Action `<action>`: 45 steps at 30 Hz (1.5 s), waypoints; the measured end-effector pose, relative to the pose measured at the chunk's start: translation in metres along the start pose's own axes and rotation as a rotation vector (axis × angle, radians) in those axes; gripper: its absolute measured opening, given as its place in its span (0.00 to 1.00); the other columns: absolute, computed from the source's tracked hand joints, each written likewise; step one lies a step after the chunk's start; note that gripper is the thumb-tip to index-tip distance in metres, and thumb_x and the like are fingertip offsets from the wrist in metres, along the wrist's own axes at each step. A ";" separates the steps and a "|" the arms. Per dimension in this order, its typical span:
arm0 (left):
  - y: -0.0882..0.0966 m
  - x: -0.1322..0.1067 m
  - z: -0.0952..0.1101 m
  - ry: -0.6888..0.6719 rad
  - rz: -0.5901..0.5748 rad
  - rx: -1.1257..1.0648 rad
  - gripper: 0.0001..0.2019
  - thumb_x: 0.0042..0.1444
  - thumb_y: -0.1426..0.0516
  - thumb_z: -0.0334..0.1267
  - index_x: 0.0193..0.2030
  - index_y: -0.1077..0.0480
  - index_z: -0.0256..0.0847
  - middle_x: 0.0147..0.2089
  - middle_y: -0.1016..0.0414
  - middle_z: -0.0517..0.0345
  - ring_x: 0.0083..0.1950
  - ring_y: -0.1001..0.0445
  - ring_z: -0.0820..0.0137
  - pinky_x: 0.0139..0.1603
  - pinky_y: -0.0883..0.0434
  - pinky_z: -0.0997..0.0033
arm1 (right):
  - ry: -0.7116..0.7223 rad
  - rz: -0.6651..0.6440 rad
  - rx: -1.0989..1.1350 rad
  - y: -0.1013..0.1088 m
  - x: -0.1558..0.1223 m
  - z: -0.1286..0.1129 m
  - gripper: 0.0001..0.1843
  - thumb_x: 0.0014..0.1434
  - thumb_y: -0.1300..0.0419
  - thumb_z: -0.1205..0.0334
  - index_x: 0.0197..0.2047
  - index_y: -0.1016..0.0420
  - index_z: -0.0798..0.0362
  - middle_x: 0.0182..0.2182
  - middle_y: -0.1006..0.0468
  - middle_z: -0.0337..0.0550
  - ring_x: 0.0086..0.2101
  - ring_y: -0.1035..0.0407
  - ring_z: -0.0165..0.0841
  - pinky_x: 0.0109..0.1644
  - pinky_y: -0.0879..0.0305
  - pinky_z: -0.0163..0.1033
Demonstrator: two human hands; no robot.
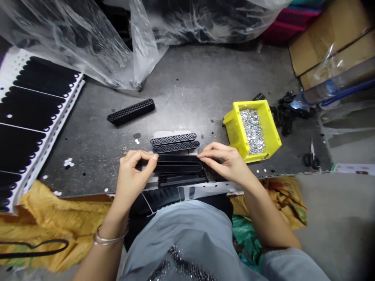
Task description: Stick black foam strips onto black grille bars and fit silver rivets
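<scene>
My left hand [133,169] pinches the left end of a flat black strip [178,158] with rounded ends. At the strip's right end, the fingertips of my right hand [227,162] are closed on it. Just below it, nearer my body, lies a second smooth black piece [178,168], and below that more black pieces [183,178] at the table edge. Directly beyond the held strip rest two long black plastic bars with lattice tops, a nearer bar [175,147] and a farther bar [172,139]. Another lattice bar [131,111] lies apart, farther off to the left.
On the right of the dark table [187,89] stands a yellow bin [231,125] of small shiny metal parts [252,130]. Scissors [311,156] lie at the far right. Sheets of black strips [35,93] cover the left side. Clear plastic [146,43] drapes over the back, near cardboard boxes [328,31].
</scene>
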State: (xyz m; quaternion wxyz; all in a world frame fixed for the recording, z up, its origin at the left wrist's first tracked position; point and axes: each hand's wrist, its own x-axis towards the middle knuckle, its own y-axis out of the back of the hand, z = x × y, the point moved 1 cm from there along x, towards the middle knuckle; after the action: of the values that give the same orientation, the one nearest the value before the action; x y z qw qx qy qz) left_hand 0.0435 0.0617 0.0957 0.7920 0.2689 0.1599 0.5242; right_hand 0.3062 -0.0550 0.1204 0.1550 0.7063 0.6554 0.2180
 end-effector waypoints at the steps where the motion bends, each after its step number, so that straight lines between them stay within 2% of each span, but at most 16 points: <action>1: 0.000 0.000 0.000 -0.005 0.001 -0.003 0.11 0.61 0.39 0.44 0.28 0.28 0.46 0.33 0.20 0.60 0.41 0.23 0.63 0.59 0.35 0.53 | 0.026 -0.005 -0.006 0.000 -0.001 0.002 0.09 0.69 0.39 0.64 0.47 0.16 0.49 0.38 0.21 0.41 0.39 0.25 0.30 0.44 0.26 0.39; 5: 0.000 0.003 -0.002 -0.024 0.003 -0.023 0.12 0.61 0.39 0.44 0.27 0.28 0.46 0.32 0.20 0.61 0.39 0.24 0.64 0.57 0.33 0.56 | 0.161 0.017 -0.125 -0.005 -0.004 0.010 0.11 0.70 0.40 0.66 0.50 0.17 0.48 0.38 0.24 0.42 0.38 0.27 0.30 0.42 0.27 0.38; 8: 0.000 0.009 -0.006 -0.016 -0.007 -0.039 0.12 0.61 0.39 0.45 0.27 0.27 0.46 0.32 0.21 0.61 0.38 0.25 0.65 0.51 0.31 0.61 | 0.207 0.040 -0.334 -0.009 -0.009 0.009 0.14 0.71 0.42 0.66 0.55 0.19 0.46 0.43 0.25 0.46 0.40 0.28 0.33 0.44 0.26 0.42; 12: -0.001 0.006 -0.004 -0.024 0.000 0.002 0.12 0.62 0.39 0.46 0.29 0.26 0.45 0.32 0.21 0.60 0.37 0.25 0.64 0.49 0.31 0.61 | 0.135 0.256 -0.556 -0.003 -0.031 -0.009 0.26 0.71 0.47 0.72 0.68 0.30 0.45 0.54 0.24 0.54 0.50 0.28 0.42 0.53 0.27 0.52; 15: -0.003 -0.013 0.010 -0.115 0.193 0.118 0.08 0.66 0.41 0.45 0.42 0.23 0.45 0.41 0.18 0.56 0.44 0.23 0.62 0.56 0.33 0.58 | 0.065 0.351 -0.540 0.003 -0.059 -0.026 0.28 0.71 0.46 0.71 0.71 0.34 0.44 0.52 0.22 0.52 0.51 0.27 0.42 0.55 0.30 0.53; 17: -0.006 -0.030 0.022 -0.293 0.236 0.197 0.13 0.67 0.41 0.46 0.55 0.26 0.46 0.51 0.19 0.52 0.53 0.23 0.59 0.62 0.36 0.54 | 0.050 0.244 -0.538 0.002 -0.074 -0.034 0.23 0.72 0.43 0.67 0.68 0.31 0.45 0.51 0.21 0.50 0.50 0.26 0.41 0.55 0.31 0.51; 21: -0.019 -0.048 0.031 -0.663 -0.124 0.414 0.32 0.66 0.39 0.54 0.72 0.38 0.47 0.71 0.29 0.46 0.73 0.35 0.51 0.74 0.48 0.50 | 0.018 -0.001 -0.496 -0.011 -0.086 -0.032 0.14 0.71 0.38 0.59 0.58 0.25 0.49 0.47 0.17 0.45 0.48 0.25 0.39 0.55 0.36 0.48; 23: -0.025 -0.044 0.027 -0.698 -0.197 0.495 0.32 0.69 0.42 0.52 0.76 0.43 0.48 0.75 0.36 0.48 0.78 0.43 0.51 0.77 0.53 0.49 | 0.001 0.024 -0.460 -0.017 -0.082 -0.024 0.07 0.71 0.40 0.61 0.51 0.24 0.50 0.42 0.17 0.41 0.43 0.25 0.36 0.53 0.38 0.45; 25: -0.030 -0.035 0.023 -0.697 -0.201 0.511 0.30 0.71 0.45 0.49 0.77 0.44 0.49 0.76 0.37 0.50 0.79 0.46 0.52 0.77 0.54 0.48 | -0.005 0.074 -0.453 -0.020 -0.075 -0.015 0.04 0.72 0.41 0.64 0.46 0.25 0.50 0.39 0.17 0.39 0.40 0.26 0.35 0.52 0.40 0.44; 29: -0.036 -0.028 0.019 -0.665 -0.160 0.469 0.28 0.72 0.45 0.45 0.76 0.43 0.51 0.75 0.37 0.51 0.79 0.46 0.52 0.76 0.51 0.43 | 0.008 0.103 -0.438 -0.021 -0.061 0.002 0.03 0.71 0.40 0.66 0.43 0.26 0.50 0.37 0.17 0.39 0.38 0.27 0.34 0.50 0.40 0.44; 32: -0.036 -0.042 0.020 -0.681 -0.082 0.443 0.26 0.68 0.40 0.44 0.71 0.35 0.50 0.73 0.34 0.48 0.77 0.42 0.49 0.74 0.45 0.41 | 0.040 0.191 -0.494 -0.020 -0.064 0.000 0.04 0.70 0.40 0.67 0.43 0.25 0.50 0.38 0.18 0.41 0.40 0.26 0.36 0.51 0.40 0.45; 35: -0.037 -0.067 0.016 -0.730 0.026 0.338 0.17 0.64 0.35 0.37 0.58 0.25 0.49 0.57 0.20 0.53 0.61 0.25 0.59 0.63 0.31 0.54 | 0.122 0.276 -0.582 -0.034 -0.077 -0.012 0.06 0.70 0.39 0.67 0.47 0.22 0.50 0.40 0.19 0.46 0.41 0.27 0.37 0.48 0.36 0.45; 37: -0.042 -0.080 0.009 -0.746 0.014 0.275 0.12 0.64 0.35 0.33 0.54 0.24 0.47 0.47 0.17 0.57 0.50 0.22 0.65 0.54 0.27 0.62 | 0.193 0.241 -0.552 -0.051 -0.084 -0.016 0.10 0.70 0.40 0.67 0.53 0.23 0.52 0.39 0.20 0.48 0.39 0.27 0.37 0.44 0.32 0.43; 40: -0.051 -0.086 -0.004 -0.746 -0.041 0.245 0.13 0.68 0.39 0.32 0.58 0.26 0.45 0.49 0.17 0.57 0.48 0.20 0.66 0.50 0.25 0.62 | 0.257 0.199 -0.491 -0.072 -0.089 -0.010 0.16 0.71 0.44 0.69 0.59 0.25 0.55 0.42 0.19 0.53 0.40 0.26 0.37 0.41 0.27 0.41; 43: -0.057 -0.083 -0.011 -0.747 -0.061 0.232 0.17 0.70 0.43 0.30 0.62 0.28 0.49 0.50 0.16 0.59 0.49 0.18 0.67 0.50 0.24 0.63 | 0.269 0.140 -0.258 -0.066 -0.095 -0.001 0.15 0.70 0.43 0.72 0.54 0.21 0.50 0.45 0.20 0.50 0.42 0.24 0.36 0.43 0.24 0.42; 45: -0.059 -0.083 -0.010 -0.734 -0.069 0.214 0.19 0.69 0.44 0.29 0.63 0.29 0.50 0.50 0.16 0.61 0.48 0.18 0.67 0.49 0.23 0.63 | 0.129 0.067 0.057 -0.046 -0.098 -0.001 0.10 0.69 0.39 0.69 0.47 0.19 0.45 0.47 0.21 0.46 0.46 0.23 0.37 0.47 0.21 0.44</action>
State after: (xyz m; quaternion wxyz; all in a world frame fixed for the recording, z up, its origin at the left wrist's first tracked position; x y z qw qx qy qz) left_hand 0.0487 -0.0302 0.0508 0.7811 0.5143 -0.0719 0.3466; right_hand 0.2612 -0.1483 0.0876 0.0847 0.7164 0.6460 0.2494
